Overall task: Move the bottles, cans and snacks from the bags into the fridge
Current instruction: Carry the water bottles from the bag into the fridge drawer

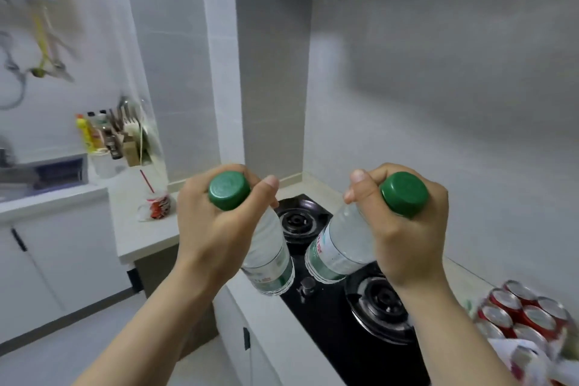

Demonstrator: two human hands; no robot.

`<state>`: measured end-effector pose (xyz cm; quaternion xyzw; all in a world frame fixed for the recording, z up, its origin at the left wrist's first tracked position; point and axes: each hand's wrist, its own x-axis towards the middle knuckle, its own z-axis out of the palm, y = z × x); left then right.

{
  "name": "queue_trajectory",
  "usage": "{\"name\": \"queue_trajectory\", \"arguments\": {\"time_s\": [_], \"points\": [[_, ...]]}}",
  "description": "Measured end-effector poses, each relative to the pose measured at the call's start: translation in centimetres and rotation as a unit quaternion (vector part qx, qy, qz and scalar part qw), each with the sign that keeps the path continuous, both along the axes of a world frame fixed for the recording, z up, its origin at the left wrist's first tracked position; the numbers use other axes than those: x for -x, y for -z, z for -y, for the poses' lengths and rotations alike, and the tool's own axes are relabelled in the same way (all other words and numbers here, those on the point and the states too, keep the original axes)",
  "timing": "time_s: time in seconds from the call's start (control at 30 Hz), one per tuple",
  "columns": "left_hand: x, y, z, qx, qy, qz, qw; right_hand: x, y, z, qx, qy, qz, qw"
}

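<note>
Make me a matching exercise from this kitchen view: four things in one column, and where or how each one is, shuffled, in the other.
Column one:
1 left hand
2 red cans
3 gas hob
4 yellow bottle

Column two:
a far left of the view
b lower right corner
c grips a green-capped water bottle
d black, centre of the view

Pairs: 1-c, 2-b, 3-d, 4-a

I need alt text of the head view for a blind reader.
The left hand grips the left bottle and the right hand grips the right bottle, both green-capped, above a black gas hob. Red cans stand lower right.
</note>
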<state>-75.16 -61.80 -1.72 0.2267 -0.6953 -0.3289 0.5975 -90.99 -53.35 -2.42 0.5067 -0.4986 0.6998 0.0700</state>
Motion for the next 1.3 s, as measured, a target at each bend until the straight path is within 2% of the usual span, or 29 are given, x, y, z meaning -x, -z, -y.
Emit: {"name": "queue_trajectory", "arguments": {"time_s": [0.17, 0.37, 0.57, 0.83, 1.1, 1.3], "points": [[-7.2, -0.2, 2.9, 0.001, -0.060, -0.021, 0.998, -6.0, -0.6, 5.3, 0.008, -0.093, -0.008, 0.996], [-14.9, -0.2, 4.3, 0.013, -0.182, -0.009, 0.983, -12.8, -0.7, 10.7, 0.005, -0.202, -0.016, 0.979], [-21.7, 0.0, 3.9, 0.002, -0.341, -0.009, 0.940, -20.0, -1.1, 16.1, -0.009, -0.340, -0.021, 0.940], [-27.3, -0.2, 0.3, -0.017, -0.552, -0.016, 0.834, -29.1, -1.3, 20.0, 0.011, -0.532, -0.051, 0.845], [-29.3, 0.3, -7.7, -0.043, -0.731, 0.007, 0.680, -37.6, -0.4, 17.1, -0.018, -0.719, -0.009, 0.695], [-29.1, -0.1, -15.8, -0.039, -0.807, -0.008, 0.589, -41.8, -0.8, 10.7, -0.028, -0.799, -0.006, 0.600]]}}
